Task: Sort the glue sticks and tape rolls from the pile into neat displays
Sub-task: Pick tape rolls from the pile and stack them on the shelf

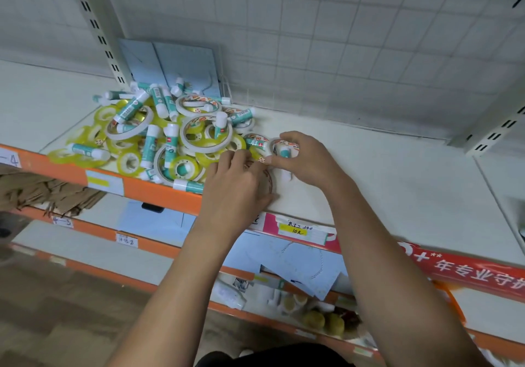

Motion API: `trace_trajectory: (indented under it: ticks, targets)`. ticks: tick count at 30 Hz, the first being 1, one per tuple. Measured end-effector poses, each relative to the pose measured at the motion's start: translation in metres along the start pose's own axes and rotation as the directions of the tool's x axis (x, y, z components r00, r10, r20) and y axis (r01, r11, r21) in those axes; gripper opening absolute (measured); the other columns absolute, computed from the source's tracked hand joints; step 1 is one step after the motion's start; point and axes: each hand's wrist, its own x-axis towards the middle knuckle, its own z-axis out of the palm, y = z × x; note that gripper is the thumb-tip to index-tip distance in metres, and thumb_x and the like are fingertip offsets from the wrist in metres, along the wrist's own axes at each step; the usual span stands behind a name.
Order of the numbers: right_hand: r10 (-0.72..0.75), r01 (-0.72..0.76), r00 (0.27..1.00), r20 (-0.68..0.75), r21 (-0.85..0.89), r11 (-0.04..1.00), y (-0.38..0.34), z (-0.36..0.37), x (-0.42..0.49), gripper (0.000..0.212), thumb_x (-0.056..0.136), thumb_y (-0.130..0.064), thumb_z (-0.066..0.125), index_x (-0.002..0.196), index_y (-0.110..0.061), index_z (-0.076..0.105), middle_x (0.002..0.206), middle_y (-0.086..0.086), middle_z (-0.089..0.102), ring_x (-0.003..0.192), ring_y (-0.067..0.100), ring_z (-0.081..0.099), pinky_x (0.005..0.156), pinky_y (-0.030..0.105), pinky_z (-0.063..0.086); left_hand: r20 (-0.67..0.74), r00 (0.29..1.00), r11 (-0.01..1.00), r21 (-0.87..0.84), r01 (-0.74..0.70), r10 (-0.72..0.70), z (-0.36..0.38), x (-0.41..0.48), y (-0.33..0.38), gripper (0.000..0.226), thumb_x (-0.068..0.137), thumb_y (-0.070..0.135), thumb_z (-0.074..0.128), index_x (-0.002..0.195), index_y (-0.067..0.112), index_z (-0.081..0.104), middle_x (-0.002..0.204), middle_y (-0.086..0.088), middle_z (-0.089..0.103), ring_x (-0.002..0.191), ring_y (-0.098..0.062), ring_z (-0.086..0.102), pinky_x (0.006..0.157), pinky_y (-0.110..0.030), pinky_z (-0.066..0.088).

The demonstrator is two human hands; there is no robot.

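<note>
My left grip (235, 185) covers most of what lies under it. Only a brownish arc of a flat tape roll (271, 182) shows past my knuckles, on the shelf (397, 185) close to its orange front edge (159, 193). My fingertips are bent down at the near side of the pile (170, 133), but the back of my hand hides them. I cannot tell whether this grip is grasping the flat roll or only resting on it.

My right grip (306, 159) is clenched round a small tape roll (279, 143), thumb below and fingers curled over the top. The roll stands on edge just right of the pile. Something teal and white, likely a glue stick (285, 153), shows inside its ring, though I cannot make out how it sits. A white scrap under my right palm is too hidden to name.

The pile is a heap of teal-and-white glue sticks, yellowish tape rolls and wider white ones, on the left part of the shelf against the back. Its near right edge touches my left fingertips. Blue sheets (184, 65) lean on the wall behind it.

The lower shelves are blurred and partly blocked by my forearms. A yellow price label (295, 229) and a red banner (468, 270), cut off at the right, hang on the front edge.
</note>
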Motion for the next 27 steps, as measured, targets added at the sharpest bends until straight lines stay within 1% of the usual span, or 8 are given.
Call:
trace_trajectory:
  ticks: [1, 2, 4, 6, 10, 16, 20, 27]
  targets:
    - [-0.003, 0.003, 0.999, -0.033, 0.006, 1.000, 0.001, -0.003, -0.004, 0.070, 0.073, -0.050, 0.079, 0.133, -0.026, 0.054, 0.129, -0.004, 0.058, 0.105, 0.011, 0.055, 0.064, 0.004, 0.040, 0.026, 1.000, 1.000, 0.010, 0.006, -0.006, 0.001, 0.001, 0.001, 0.062, 0.075, 0.061, 0.066, 0.127, 0.027, 0.060, 0.135, -0.003, 0.048, 0.125, -0.029, 0.039, 0.096, -0.041, 0.035]
    - [-0.009, 0.009, 0.998, -0.069, 0.000, 1.000, 0.002, -0.006, -0.009, 0.069, 0.074, -0.051, 0.078, 0.133, -0.027, 0.053, 0.129, -0.003, 0.056, 0.107, 0.012, 0.054, 0.067, 0.005, 0.040, 0.041, 0.999, 1.000, 0.021, 0.012, -0.012, 0.001, 0.001, 0.003, 0.065, 0.073, 0.063, 0.067, 0.127, 0.027, 0.060, 0.137, -0.003, 0.047, 0.127, -0.029, 0.037, 0.097, -0.041, 0.034]
    - [-0.033, 0.028, 0.992, -0.125, -0.042, 0.999, 0.004, -0.011, -0.019, 0.064, 0.075, -0.051, 0.076, 0.131, -0.031, 0.053, 0.130, -0.002, 0.054, 0.118, 0.015, 0.050, 0.087, 0.021, 0.042, 0.052, 0.998, 0.999, 0.041, 0.022, -0.024, 0.001, 0.003, 0.006, 0.068, 0.072, 0.064, 0.069, 0.129, 0.028, 0.058, 0.139, -0.003, 0.046, 0.130, -0.029, 0.033, 0.098, -0.041, 0.033]
    - [-0.058, 0.049, 0.988, -0.144, -0.064, 0.997, 0.003, -0.015, -0.031, 0.061, 0.076, -0.051, 0.075, 0.130, -0.033, 0.052, 0.132, -0.003, 0.052, 0.123, 0.015, 0.047, 0.095, 0.028, 0.039, 0.059, 0.998, 0.998, 0.058, 0.027, -0.031, 0.001, 0.004, 0.008, 0.068, 0.072, 0.062, 0.069, 0.131, 0.029, 0.056, 0.139, -0.002, 0.046, 0.131, -0.029, 0.032, 0.099, -0.041, 0.032]
    - [-0.099, 0.085, 0.980, -0.171, -0.091, 0.992, 0.003, -0.018, -0.048, 0.057, 0.077, -0.049, 0.073, 0.128, -0.036, 0.052, 0.133, -0.006, 0.050, 0.123, 0.014, 0.046, 0.095, 0.025, 0.036, 0.042, 0.999, 0.998, 0.059, 0.018, -0.020, 0.002, 0.003, 0.008, 0.061, 0.075, 0.059, 0.067, 0.127, 0.028, 0.057, 0.134, -0.003, 0.047, 0.126, -0.029, 0.035, 0.095, -0.041, 0.033]
    - [-0.136, 0.108, 0.976, -0.169, -0.164, 0.981, 0.016, -0.027, -0.065, 0.055, 0.075, -0.041, 0.072, 0.126, -0.035, 0.054, 0.130, -0.009, 0.046, 0.123, 0.015, 0.042, 0.098, 0.023, 0.031, 0.049, 0.999, 0.998, -0.069, 0.013, -0.009, -0.001, 0.007, 0.015, 0.063, 0.069, 0.061, 0.064, 0.121, 0.026, 0.060, 0.123, -0.004, 0.048, 0.115, -0.028, 0.038, 0.089, -0.041, 0.034]
    - [-0.112, 0.067, 0.975, -0.194, -0.223, 0.973, 0.033, -0.045, -0.073, 0.056, 0.074, -0.036, 0.072, 0.126, -0.034, 0.053, 0.128, -0.010, 0.045, 0.122, 0.015, 0.040, 0.094, 0.021, 0.029, 0.065, 0.998, 0.996, -0.093, -0.014, 0.020, 0.001, 0.011, 0.033, 0.065, 0.066, 0.064, 0.062, 0.118, 0.025, 0.060, 0.118, -0.005, 0.050, 0.114, -0.029, 0.039, 0.090, -0.042, 0.036]
    - [-0.005, -0.057, 0.968, -0.249, -0.239, 0.969, 0.074, -0.094, -0.094, 0.059, 0.073, -0.042, 0.074, 0.127, -0.035, 0.052, 0.130, -0.009, 0.044, 0.124, 0.014, 0.039, 0.096, 0.023, 0.031, 0.096, 0.991, 0.980, -0.185, -0.079, 0.098, 0.008, 0.031, 0.086, 0.061, 0.068, 0.062, 0.064, 0.117, 0.026, 0.060, 0.120, -0.005, 0.051, 0.116, -0.029, 0.039, 0.093, -0.042, 0.036]
